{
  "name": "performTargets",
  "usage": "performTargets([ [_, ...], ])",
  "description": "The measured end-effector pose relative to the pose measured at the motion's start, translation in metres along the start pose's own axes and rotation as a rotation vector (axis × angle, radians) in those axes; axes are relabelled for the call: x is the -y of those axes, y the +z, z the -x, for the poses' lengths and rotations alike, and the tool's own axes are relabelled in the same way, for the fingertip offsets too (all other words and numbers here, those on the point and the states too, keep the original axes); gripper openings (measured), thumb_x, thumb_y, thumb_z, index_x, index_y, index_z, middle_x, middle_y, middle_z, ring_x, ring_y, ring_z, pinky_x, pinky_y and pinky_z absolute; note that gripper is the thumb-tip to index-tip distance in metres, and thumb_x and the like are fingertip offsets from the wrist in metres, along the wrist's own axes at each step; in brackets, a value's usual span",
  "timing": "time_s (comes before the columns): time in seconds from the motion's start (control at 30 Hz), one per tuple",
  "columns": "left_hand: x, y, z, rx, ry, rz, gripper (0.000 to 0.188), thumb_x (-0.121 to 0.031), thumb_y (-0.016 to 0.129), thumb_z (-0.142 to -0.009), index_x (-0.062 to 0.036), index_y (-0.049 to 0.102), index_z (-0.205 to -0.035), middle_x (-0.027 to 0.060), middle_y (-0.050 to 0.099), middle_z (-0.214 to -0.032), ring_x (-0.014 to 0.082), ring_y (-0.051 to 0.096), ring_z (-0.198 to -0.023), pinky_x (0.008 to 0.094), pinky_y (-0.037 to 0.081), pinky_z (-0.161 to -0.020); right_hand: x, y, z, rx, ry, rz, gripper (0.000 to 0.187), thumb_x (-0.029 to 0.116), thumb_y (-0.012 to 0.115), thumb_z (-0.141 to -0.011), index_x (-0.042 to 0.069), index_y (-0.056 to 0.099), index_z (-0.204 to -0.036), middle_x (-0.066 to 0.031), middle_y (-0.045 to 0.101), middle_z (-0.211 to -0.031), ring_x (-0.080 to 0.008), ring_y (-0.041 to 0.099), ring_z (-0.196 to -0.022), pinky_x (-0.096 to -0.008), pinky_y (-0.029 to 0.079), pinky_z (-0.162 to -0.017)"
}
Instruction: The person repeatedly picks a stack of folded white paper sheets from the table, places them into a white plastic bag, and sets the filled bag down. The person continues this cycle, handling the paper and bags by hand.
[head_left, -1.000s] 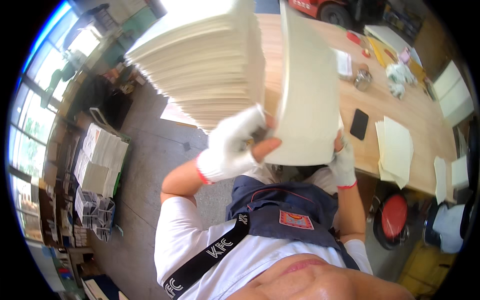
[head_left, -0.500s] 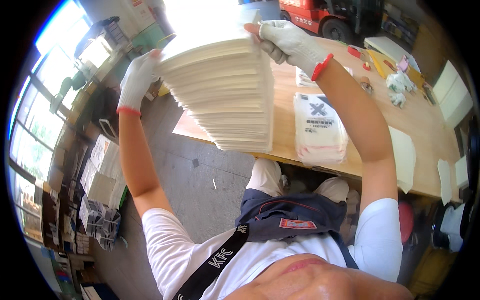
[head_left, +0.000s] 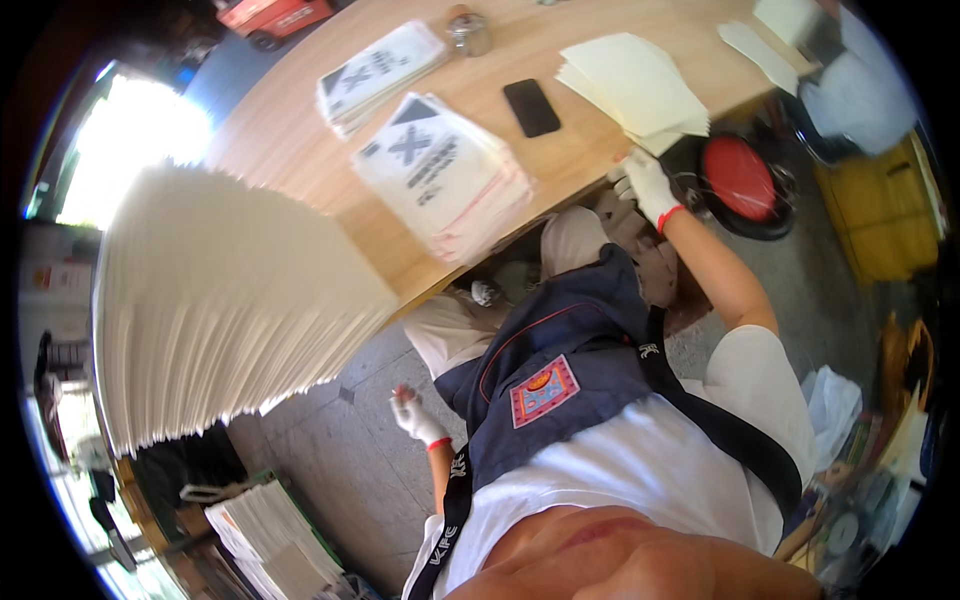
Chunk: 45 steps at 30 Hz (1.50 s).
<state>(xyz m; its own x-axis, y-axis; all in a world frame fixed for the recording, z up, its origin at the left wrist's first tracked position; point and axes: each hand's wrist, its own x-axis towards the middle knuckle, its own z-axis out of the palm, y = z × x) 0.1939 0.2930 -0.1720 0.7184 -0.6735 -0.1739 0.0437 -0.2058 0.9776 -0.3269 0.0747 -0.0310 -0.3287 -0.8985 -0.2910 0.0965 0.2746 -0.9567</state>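
Standing at the worktop's (head_left: 280,140) left end, the paper stack (head_left: 220,300) looks already built up, cream sheets (head_left: 635,85) left apart at the near edge; left hand's (head_left: 418,417) grip half-open, apparently empty, right hand's (head_left: 645,187) unclear.

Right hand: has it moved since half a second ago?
Yes: against the table, the right hand has moved rightward, from the tall paper stack to the near edge by the cream sheets.

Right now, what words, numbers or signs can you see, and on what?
I won't copy wording, but print shows here:
Black straps: pale lettering.
White printed stacks: dark print and a cross mark; smaller print is blurred.
Apron patch: too small to read.
Red vehicle: blurred markings.
Cream sheets: none visible.
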Motion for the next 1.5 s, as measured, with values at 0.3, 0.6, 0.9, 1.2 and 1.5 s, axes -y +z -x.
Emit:
performTargets([
  [0.3,-0.143,0.184,0.048,0.739,1.041,-0.4,0.02,0.003,0.055,-0.076,-0.0045,0.062,-0.094,0.0114,0.062,-0.091,0.0265,0.058,-0.086,0.0334,0.046,-0.077,0.008,-0.082,-0.072,-0.109,0.309,-0.187,0.018,0.026,0.051,-0.087,0.008,0.055,-0.088,-0.003,0.057,-0.067,-0.0059,0.041,-0.043,-0.0179,0.029,-0.033],
  [0.6,-0.206,0.274,0.013,0.624,1.165,-0.639,0.018,-0.012,0.058,-0.078,-0.0083,0.061,-0.095,0.0093,0.061,-0.095,0.0274,0.055,-0.095,0.0366,0.044,-0.079,0.001,-0.08,-0.042,-0.005,0.319,-0.626,0.008,0.019,0.06,-0.084,0.012,0.055,-0.082,0.0032,0.054,-0.065,-0.0045,0.043,-0.045,-0.0151,0.031,-0.033],
  [0.9,-0.221,0.316,-0.026,0.685,0.854,-1.471,0.038,-0.024,0.06,-0.071,-0.0143,0.054,-0.107,0.0071,0.057,-0.108,0.0286,0.056,-0.099,0.0404,0.048,-0.077,-0.024,-0.104,-0.024,-0.068,-0.074,-0.506,0.018,0.009,0.041,-0.089,0.009,0.047,-0.106,-0.0041,0.052,-0.078,-0.0114,0.044,-0.047,-0.0216,0.032,-0.037],
  [1.2,-0.198,0.301,-0.06,0.653,0.924,-1.136,0.029,-0.008,0.052,-0.07,-0.015,0.057,-0.098,0.0061,0.056,-0.104,0.0283,0.055,-0.096,0.039,0.047,-0.078,0.001,-0.024,0.073,0.445,0.121,-0.525,0.039,0.014,0.053,-0.084,-0.002,0.044,-0.118,-0.0108,0.061,-0.1,-0.0181,0.064,-0.077,-0.0271,0.054,-0.065],
  [1.5,-0.205,0.277,-0.053,0.426,1.001,-0.992,0.017,-0.008,0.055,-0.072,-0.0128,0.06,-0.087,0.0054,0.059,-0.098,0.0259,0.055,-0.09,0.0351,0.047,-0.076,-0.056,0.037,0.101,0.333,0.274,-0.743,0.029,0.009,0.054,-0.083,0.004,0.046,-0.111,-0.0068,0.059,-0.095,-0.0098,0.057,-0.062,-0.0194,0.042,-0.043],
])
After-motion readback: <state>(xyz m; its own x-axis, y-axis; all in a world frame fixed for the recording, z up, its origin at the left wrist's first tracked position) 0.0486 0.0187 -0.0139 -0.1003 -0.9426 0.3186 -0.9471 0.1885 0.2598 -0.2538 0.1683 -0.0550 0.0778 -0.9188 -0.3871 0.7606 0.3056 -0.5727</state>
